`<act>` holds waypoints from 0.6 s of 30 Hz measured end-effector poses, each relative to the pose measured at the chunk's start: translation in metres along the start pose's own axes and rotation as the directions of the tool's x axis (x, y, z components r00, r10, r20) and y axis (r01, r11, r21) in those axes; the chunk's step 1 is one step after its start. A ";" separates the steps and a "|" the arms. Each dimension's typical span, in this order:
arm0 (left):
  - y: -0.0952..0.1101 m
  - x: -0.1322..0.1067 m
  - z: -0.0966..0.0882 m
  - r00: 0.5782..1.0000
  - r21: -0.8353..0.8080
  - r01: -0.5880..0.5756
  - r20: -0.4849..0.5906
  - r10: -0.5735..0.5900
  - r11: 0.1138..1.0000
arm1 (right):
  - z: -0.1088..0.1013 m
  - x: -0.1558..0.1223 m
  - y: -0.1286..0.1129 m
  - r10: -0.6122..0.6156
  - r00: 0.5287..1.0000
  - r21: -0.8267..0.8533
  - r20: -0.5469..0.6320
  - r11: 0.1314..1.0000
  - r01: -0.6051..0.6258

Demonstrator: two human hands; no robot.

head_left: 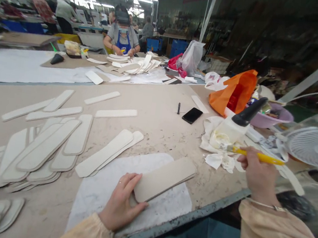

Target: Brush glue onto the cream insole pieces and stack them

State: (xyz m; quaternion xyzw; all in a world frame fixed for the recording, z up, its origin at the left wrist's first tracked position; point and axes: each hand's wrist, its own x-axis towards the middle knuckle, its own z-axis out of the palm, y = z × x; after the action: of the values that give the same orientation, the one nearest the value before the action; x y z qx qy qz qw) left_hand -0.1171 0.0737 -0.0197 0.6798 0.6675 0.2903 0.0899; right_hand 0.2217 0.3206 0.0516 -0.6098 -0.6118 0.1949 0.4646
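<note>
Our left hand (126,200) came in from the near edge of the counter (159,134), low and slanting to the right, its back mostly up. Our right hand (259,175) reached forward over the right end, wrist raised, fingers curled.

We had one brush (259,156) with a yellow handle and one white jug (235,131) with a black handle, standing on a crumpled cloth. Under our left hand one grey board (165,178) lay uppermost, aslant on a pale sheet (92,204), with at least one more edge showing beneath it. Just beyond lay two overlapping white strips (106,153), and farther off two single ones and a group of three. The big pile (50,143) on our left overlapped too much to count. We saw one phone (192,115), one small dark tool (178,108), one orange bag (232,93) and one fan (316,146). Across from us sat one co-worker (123,42) in a blue apron.

Our left grip was spread about the board's left end, index finger on one edge and thumb on the other, holding it. Our right grip was closed round the brush handle, the brush nearly level, its tip at the jug's pasty opening
</note>
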 end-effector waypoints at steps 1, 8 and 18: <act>0.002 0.000 -0.001 1.000 -0.010 0.014 0.006 -0.014 1.000 | 0.000 -0.014 -0.006 0.061 0.998 0.150 0.004 0.987 -0.061; 0.008 0.002 -0.004 0.998 -0.088 0.055 0.026 -0.053 0.995 | 0.040 -0.133 -0.060 0.178 0.863 0.475 0.473 0.773 -0.420; 0.007 0.002 -0.001 0.998 -0.145 0.057 -0.001 -0.058 0.988 | 0.094 -0.185 -0.093 0.025 0.661 0.384 0.750 0.798 -0.465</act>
State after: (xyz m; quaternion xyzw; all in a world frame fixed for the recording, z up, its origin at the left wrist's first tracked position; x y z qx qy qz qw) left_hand -0.1113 0.0748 -0.0149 0.6511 0.6642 0.3372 0.1456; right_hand 0.0607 0.1629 0.0191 -0.4067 -0.5676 0.6444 0.3116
